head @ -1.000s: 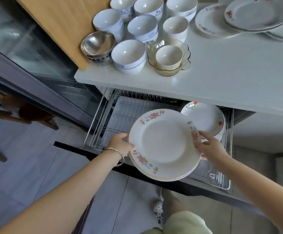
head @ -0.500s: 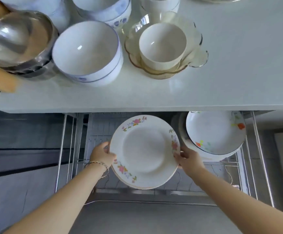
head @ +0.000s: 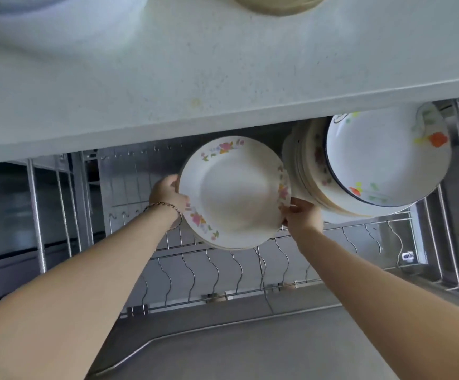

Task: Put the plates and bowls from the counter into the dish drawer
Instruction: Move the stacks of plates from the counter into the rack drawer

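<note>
1. L hand (head: 168, 194): I've got it on the plates' rim at 9 o'clock, fingers curled round the edge. It's a firm grip, nothing slack. Bracelet (head: 165, 208) on the wrist.
2. Plates (head: 233, 193): a small pile w/ floral rims, faces tilted up toward me. They're held in the air inside the drawer (head: 35, 215), above the rack (head: 214, 270) wires, top edge close under the counter (head: 222, 78) lip at 12 o'clock. Not seated yet, as far as I can tell.
3. R hand (head: 302, 218): on the rim at 4 o'clock, fingers wrapped over the edge, so it's closed on the pile too.
4. Stack (head: 381, 163): already racked at 2–3 o'clock from the held plates, leaning. Its rims are just beside mine, maybe touching; can't tell which.
5. Change vs 1 s ago: back then the plates hung out over the drawer front w/ the whole counter in view. Now they've gone in deep, under the lip and up next to the stack. The view has dropped as well, so only the edge of a bowl (head: 17, 2) at 11 o'clock and a dish (head: 277, 5) at 12 show.
6. Meaning: I judge this batch is abt to be set down. The free wires at 6–7 o'clock below the plates look like the slot. The counter still has bowls and more, so there's plenty left after this.
</note>
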The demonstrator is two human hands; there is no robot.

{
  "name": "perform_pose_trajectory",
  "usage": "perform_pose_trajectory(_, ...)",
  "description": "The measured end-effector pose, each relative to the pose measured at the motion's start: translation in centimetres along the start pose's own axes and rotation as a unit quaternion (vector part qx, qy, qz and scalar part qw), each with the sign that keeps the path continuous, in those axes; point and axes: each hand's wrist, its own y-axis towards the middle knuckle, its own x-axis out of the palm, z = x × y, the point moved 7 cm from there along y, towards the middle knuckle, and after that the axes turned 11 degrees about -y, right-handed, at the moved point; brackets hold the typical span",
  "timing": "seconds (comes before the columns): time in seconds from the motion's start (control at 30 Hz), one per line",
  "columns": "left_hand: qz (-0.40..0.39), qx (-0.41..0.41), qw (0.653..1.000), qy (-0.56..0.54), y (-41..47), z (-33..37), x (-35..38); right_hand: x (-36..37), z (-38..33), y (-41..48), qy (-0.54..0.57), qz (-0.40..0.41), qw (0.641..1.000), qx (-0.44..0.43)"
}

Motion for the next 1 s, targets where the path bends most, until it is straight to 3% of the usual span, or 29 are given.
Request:
perform_pose_trajectory(0.33, 0.051, -0.016, 0.997, -0.049, 0.5, -1.8, -0.5, 1.6, 2.8, -0.8, 0.01, 0.032, 0.994, 0.101)
perform_pose_trajectory(0.47, 0.064, -0.072, 0.989, -0.112, 0.3, -3.9, -0.1, 1.8, 2.7, -0.1, 0.008, 0.03, 0.997, 0.074)
perform_pose_trajectory(0.77, 0.079, -0.056, 0.988, -0.123, -0.1, -3.7, 0.3, 2.3, 3.5, 1.0, 0.035, 0.016, 0.997, 0.065)
perform_pose_trajectory(0.87, 0.061, -0.087, 0.989, -0.106, -0.5, -4.7, 0.7, 1.9, 3.6, 1.2, -0.006, -0.008, 0.998, 0.065)
perform_pose_trajectory(1.0, 0.073, -0.11, 0.99, -0.041, -4.7, -2.1, 0.3, 0.9, 3.3, 0.2, -0.086, -0.108, 0.987, 0.077)
